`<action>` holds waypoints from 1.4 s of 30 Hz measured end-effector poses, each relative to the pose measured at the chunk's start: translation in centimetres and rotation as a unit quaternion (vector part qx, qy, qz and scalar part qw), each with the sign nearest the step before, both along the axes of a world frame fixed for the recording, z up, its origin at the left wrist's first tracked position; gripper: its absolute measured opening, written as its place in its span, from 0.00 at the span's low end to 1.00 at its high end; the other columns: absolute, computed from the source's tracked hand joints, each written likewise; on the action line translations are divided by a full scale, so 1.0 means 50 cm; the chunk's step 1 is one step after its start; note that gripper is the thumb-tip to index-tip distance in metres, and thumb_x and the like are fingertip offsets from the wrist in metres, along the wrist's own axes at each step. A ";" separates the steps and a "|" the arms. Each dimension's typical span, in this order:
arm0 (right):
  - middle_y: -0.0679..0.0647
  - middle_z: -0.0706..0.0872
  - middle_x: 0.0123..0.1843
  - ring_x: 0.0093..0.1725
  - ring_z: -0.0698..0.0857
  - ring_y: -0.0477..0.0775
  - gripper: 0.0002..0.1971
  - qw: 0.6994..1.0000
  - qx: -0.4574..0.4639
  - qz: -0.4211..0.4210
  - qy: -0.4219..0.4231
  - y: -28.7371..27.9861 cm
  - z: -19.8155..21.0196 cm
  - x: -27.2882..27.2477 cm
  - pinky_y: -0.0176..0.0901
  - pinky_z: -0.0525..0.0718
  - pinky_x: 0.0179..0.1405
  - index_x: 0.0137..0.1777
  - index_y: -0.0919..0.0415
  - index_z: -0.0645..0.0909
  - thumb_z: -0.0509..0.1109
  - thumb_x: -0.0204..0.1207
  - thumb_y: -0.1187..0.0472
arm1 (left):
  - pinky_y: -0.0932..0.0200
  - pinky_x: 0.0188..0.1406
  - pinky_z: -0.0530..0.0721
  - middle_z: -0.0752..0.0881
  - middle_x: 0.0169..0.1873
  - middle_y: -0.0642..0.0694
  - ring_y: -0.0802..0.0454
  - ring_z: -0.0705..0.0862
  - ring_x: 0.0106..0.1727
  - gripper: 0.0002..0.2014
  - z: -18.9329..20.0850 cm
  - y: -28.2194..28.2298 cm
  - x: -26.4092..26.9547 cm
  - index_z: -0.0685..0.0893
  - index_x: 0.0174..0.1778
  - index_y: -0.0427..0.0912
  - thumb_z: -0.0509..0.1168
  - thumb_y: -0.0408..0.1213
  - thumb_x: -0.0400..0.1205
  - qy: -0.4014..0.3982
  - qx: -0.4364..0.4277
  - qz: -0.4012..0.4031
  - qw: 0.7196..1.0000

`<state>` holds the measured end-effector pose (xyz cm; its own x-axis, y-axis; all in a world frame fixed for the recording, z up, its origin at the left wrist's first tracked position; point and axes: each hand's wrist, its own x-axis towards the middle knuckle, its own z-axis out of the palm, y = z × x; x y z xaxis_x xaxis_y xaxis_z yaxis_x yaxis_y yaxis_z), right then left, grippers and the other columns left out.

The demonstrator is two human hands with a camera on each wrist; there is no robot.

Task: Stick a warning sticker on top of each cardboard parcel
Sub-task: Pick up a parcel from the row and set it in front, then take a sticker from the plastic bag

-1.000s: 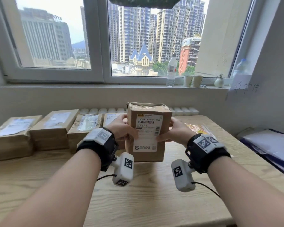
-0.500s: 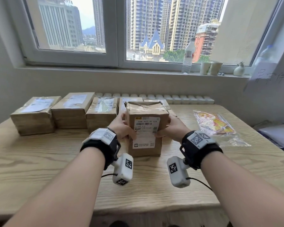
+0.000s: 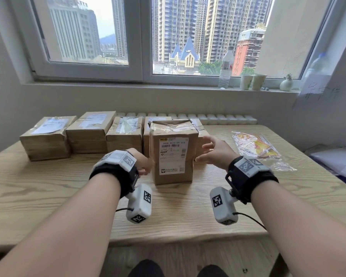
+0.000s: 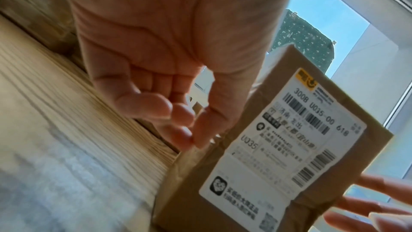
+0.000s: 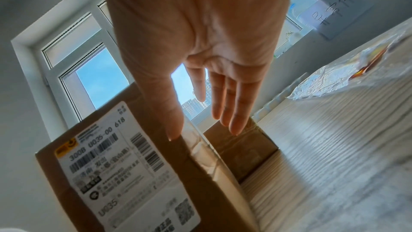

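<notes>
An upright parcel [image 3: 173,152] stands on the table [image 3: 48,188] between the left hand [image 3: 141,163] and right hand [image 3: 216,151].

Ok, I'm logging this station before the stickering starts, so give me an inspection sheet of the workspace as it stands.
Surface: wooden table, light grain.
Job's things: upright parcel stands on end, shipping label facing the person; row of parcels behind it; bag of stickers at right.
Clutter: nothing seen.
Hands: left hand loosely curled, holding nothing; right hand open, fingers spread beside the parcel.
Cables: thin wires from the wrist cameras.
Surroundings: window sill with water bottle, two paper cups, small vase.
</notes>
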<state>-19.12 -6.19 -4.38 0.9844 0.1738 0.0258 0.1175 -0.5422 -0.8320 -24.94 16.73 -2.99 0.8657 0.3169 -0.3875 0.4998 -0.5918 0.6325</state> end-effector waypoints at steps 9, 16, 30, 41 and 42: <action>0.53 0.84 0.59 0.60 0.84 0.55 0.29 0.998 0.004 -0.060 0.010 -0.134 -0.004 -0.006 0.57 0.83 0.65 0.71 0.57 0.76 0.78 0.70 0.68 | 0.65 0.28 0.82 0.88 0.27 0.45 0.57 0.83 0.26 0.08 0.016 -0.164 0.003 0.85 0.42 0.34 0.63 0.30 0.84 0.044 -0.136 -0.104 0.984; 0.56 0.84 0.65 0.60 0.84 0.53 0.22 0.994 -0.019 -0.110 0.014 -0.262 -0.035 0.039 0.52 0.83 0.63 0.63 0.56 0.83 0.79 0.68 0.67 | 0.62 0.30 0.84 0.86 0.33 0.42 0.53 0.82 0.28 0.12 0.011 -0.324 0.089 0.83 0.60 0.28 0.65 0.30 0.83 0.000 -0.119 -0.173 0.978; 0.53 0.69 0.80 0.76 0.72 0.57 0.41 0.940 -0.313 -0.122 0.060 -0.355 -0.108 0.155 0.48 0.77 0.66 0.78 0.45 0.67 0.72 0.66 0.74 | 0.54 0.47 0.84 0.84 0.42 0.37 0.49 0.81 0.32 0.08 -0.057 -0.458 0.263 0.84 0.51 0.34 0.61 0.25 0.82 -0.026 -0.178 -0.168 0.969; 0.51 0.89 0.56 0.58 0.85 0.54 0.10 0.922 -0.351 -0.159 0.045 -0.361 -0.100 0.172 0.38 0.81 0.57 0.51 0.54 0.90 0.72 0.72 0.64 | 0.52 0.50 0.86 0.84 0.42 0.38 0.47 0.82 0.37 0.08 -0.087 -0.462 0.276 0.84 0.42 0.38 0.61 0.26 0.83 -0.034 -0.194 -0.163 0.967; 0.51 0.90 0.52 0.56 0.86 0.54 0.08 0.922 -0.350 -0.158 0.039 -0.359 -0.096 0.167 0.37 0.80 0.54 0.46 0.54 0.91 0.72 0.73 0.65 | 0.52 0.51 0.86 0.85 0.42 0.38 0.48 0.82 0.37 0.09 -0.087 -0.460 0.273 0.83 0.40 0.39 0.61 0.26 0.83 -0.032 -0.194 -0.163 0.967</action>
<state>-10.76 -24.14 -9.20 0.9830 -0.1749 -0.0567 -0.1837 -0.9471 -0.2633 -11.28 -6.27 -7.36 0.9215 -0.1345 -0.3642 0.2790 -0.4230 0.8621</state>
